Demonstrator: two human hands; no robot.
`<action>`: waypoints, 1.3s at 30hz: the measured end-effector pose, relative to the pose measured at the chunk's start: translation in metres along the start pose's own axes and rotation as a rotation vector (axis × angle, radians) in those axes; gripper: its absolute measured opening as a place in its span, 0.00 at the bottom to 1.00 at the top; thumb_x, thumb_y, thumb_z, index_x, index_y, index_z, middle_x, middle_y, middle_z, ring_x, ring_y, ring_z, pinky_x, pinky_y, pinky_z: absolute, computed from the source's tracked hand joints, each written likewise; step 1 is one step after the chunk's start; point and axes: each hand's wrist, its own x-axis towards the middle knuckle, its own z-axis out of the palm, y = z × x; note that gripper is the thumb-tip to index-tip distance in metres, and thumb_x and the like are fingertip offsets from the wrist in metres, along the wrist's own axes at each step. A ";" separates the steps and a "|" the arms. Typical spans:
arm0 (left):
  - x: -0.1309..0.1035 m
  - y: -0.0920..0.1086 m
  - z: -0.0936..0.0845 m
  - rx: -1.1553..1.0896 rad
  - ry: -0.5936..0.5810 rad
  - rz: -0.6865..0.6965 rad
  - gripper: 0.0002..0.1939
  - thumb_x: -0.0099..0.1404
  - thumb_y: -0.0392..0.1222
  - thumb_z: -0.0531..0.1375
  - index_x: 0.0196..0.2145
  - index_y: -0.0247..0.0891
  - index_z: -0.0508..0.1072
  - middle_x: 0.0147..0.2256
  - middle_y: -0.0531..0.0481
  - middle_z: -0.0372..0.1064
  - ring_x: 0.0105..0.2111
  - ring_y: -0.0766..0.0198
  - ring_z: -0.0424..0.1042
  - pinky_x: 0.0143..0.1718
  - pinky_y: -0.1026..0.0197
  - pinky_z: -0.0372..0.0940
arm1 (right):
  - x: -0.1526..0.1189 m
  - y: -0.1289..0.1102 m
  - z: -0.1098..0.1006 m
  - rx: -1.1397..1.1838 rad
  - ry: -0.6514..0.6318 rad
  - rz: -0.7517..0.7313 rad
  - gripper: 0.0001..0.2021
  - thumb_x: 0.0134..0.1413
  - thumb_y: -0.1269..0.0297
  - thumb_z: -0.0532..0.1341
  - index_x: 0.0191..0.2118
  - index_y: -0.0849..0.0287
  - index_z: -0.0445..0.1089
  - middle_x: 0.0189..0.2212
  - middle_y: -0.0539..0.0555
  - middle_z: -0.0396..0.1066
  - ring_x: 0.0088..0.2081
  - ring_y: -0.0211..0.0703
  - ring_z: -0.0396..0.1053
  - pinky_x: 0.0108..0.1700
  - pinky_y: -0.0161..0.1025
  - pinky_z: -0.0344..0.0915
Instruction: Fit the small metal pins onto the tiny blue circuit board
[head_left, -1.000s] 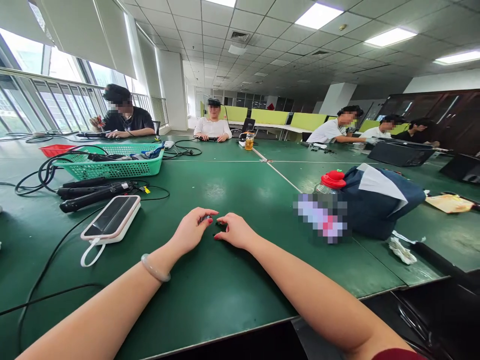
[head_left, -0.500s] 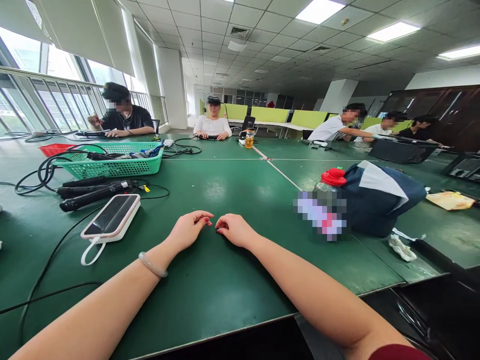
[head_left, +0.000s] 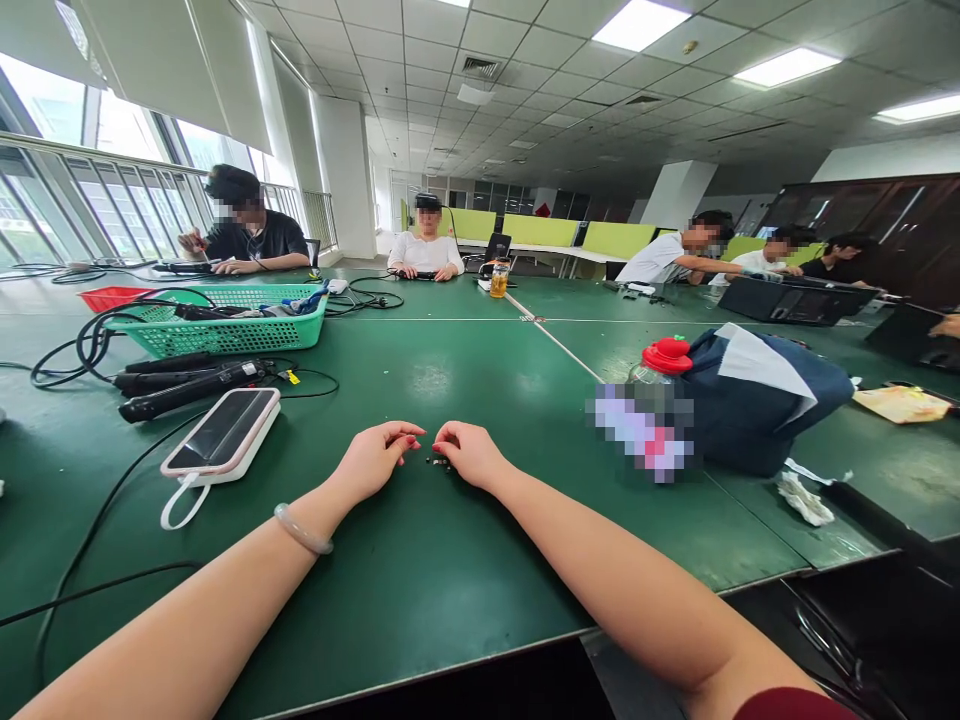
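Note:
My left hand (head_left: 377,456) rests low over the green table (head_left: 420,570) with its fingers curled and thumb drawn in toward them. Whatever its fingertips may hold is too small to make out. Just across a narrow gap, my right hand (head_left: 470,452) bends its fingers down and together, its fingertips partly hidden. Several tiny dark and light pieces (head_left: 439,462) lie on the tabletop beneath the right fingertips; their kind is too small to tell. A pale bangle (head_left: 302,530) circles my left wrist.
To the left lie a phone with a white power bank (head_left: 225,435), black handheld devices (head_left: 195,385), cables and a green basket (head_left: 225,345). On the right stand a red-lidded bottle (head_left: 666,357) and a dark blue bag (head_left: 765,410). Other people sit around the table.
My right hand has shifted slightly up, and several tiny pieces now show beneath it. My left hand has barely moved. At the far right, a person's hand has come into view.

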 end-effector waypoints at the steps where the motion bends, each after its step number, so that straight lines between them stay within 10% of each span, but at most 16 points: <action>1: 0.000 0.001 0.000 -0.006 0.001 0.000 0.17 0.59 0.47 0.50 0.42 0.41 0.72 0.33 0.51 0.73 0.24 0.67 0.66 0.32 0.63 0.64 | 0.000 0.001 -0.001 0.056 0.002 0.033 0.03 0.53 0.69 0.58 0.31 0.59 0.69 0.25 0.47 0.67 0.26 0.33 0.62 0.32 0.31 0.59; 17: -0.001 -0.004 0.008 -0.184 -0.014 0.041 0.20 0.54 0.46 0.58 0.45 0.38 0.68 0.30 0.51 0.68 0.29 0.63 0.71 0.36 0.58 0.68 | 0.002 -0.008 0.003 0.760 0.054 0.210 0.03 0.54 0.70 0.54 0.31 0.61 0.64 0.24 0.50 0.69 0.21 0.34 0.68 0.25 0.32 0.67; 39: -0.006 0.009 0.005 0.039 0.018 0.176 0.18 0.56 0.45 0.58 0.46 0.42 0.68 0.27 0.55 0.68 0.26 0.66 0.66 0.33 0.63 0.63 | -0.001 -0.009 0.003 0.687 0.042 0.118 0.07 0.45 0.62 0.60 0.28 0.61 0.65 0.17 0.46 0.62 0.19 0.32 0.60 0.19 0.28 0.58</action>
